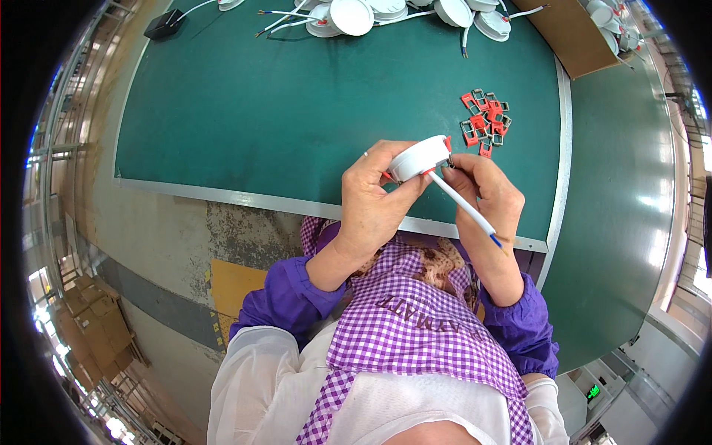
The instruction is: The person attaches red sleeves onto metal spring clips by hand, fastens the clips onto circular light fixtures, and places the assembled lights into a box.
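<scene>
My left hand (371,193) is closed around a small white round light fixture (420,158), held tilted above the table's near edge. Red clips show on both sides of its rim. From its underside a white cable (461,200) runs down toward my right wrist, ending in bare coloured wires. The thumb and fingers of my right hand (486,196) pinch at the red spring clip (448,144) on the fixture's right side; its metal spring is partly hidden by the fingertips. Farther off to the right lies a loose pile of red spring clips (486,119).
Several white round fixtures (351,16) with cables lie along the far edge of the green table (297,111). A black box-shaped part (164,25) sits at the far left. A cardboard box (575,37) with more fixtures stands at the far right, by another green tabletop (615,178).
</scene>
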A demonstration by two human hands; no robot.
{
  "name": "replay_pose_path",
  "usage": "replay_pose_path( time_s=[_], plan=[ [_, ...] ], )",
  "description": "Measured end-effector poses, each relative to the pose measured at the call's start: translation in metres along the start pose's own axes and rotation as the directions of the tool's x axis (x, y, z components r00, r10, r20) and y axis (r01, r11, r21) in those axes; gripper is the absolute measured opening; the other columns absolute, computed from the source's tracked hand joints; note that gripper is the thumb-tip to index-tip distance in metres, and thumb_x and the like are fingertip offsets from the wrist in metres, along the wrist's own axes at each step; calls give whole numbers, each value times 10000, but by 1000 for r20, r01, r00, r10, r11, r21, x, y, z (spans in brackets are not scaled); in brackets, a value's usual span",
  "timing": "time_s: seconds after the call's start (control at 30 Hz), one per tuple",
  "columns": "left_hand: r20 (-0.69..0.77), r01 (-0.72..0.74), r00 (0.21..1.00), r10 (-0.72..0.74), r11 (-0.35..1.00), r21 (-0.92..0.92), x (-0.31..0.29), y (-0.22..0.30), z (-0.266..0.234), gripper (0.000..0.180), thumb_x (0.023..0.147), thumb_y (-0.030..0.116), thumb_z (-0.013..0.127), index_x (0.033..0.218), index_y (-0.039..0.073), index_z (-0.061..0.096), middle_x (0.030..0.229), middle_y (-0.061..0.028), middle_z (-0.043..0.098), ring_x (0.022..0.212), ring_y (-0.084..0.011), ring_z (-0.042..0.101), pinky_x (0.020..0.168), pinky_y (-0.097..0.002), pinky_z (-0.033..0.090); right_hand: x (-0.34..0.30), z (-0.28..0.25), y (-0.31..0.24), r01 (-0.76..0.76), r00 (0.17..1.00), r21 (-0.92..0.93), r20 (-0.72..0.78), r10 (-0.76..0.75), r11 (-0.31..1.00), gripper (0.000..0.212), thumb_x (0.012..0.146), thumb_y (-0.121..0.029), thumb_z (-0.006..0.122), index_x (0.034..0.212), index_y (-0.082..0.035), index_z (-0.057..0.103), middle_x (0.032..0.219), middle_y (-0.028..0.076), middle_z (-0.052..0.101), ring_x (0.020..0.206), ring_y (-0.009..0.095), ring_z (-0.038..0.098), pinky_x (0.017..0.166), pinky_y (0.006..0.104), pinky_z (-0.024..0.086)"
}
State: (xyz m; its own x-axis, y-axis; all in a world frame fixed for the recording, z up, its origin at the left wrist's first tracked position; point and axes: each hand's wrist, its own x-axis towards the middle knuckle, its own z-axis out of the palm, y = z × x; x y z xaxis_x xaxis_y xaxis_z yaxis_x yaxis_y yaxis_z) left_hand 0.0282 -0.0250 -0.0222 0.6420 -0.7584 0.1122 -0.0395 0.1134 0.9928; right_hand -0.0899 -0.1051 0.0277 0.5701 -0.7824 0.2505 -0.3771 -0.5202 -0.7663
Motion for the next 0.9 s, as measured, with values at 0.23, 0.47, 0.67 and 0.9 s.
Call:
replay_pose_path(
  time_s=[0.23,0.47,0.67,0.9],
  plan=[
    [143,190,975,-170,972,-140,-1,18,-9,257,800,-11,748,1034,10,645,923,-24,655,846,-87,602,740,-246,502,2,-10,17,-201,979,354,88,181,913,306,850,18,673,1147,32,600,952,99,704,826,154,699,734,272,544],
    [256,279,942,-219,933,-228,-12,32,-15,322,802,-50,717,1107,-2,624,1022,-48,643,959,-112,614,830,-274,520,0,-38,-10,-304,923,281,324,208,910,499,832,53,672,1309,49,527,1101,132,657,959,166,652,860,285,526],
    [356,301,916,-185,904,-303,-6,39,-23,342,786,-49,756,1091,4,610,995,-53,665,924,-117,641,804,-264,542,8,-44,-8,-287,931,357,322,172,889,450,816,11,703,1239,64,561,1051,162,691,932,192,687,809,299,549],
    [457,294,881,-121,897,-330,25,13,-16,613,821,184,790,1335,16,501,1236,-75,567,1144,-161,546,921,-326,498,51,-48,20,-406,878,386,418,235,828,363,873,-7,659,1216,54,557,920,85,658,770,148,665,686,282,553]
  ],
)
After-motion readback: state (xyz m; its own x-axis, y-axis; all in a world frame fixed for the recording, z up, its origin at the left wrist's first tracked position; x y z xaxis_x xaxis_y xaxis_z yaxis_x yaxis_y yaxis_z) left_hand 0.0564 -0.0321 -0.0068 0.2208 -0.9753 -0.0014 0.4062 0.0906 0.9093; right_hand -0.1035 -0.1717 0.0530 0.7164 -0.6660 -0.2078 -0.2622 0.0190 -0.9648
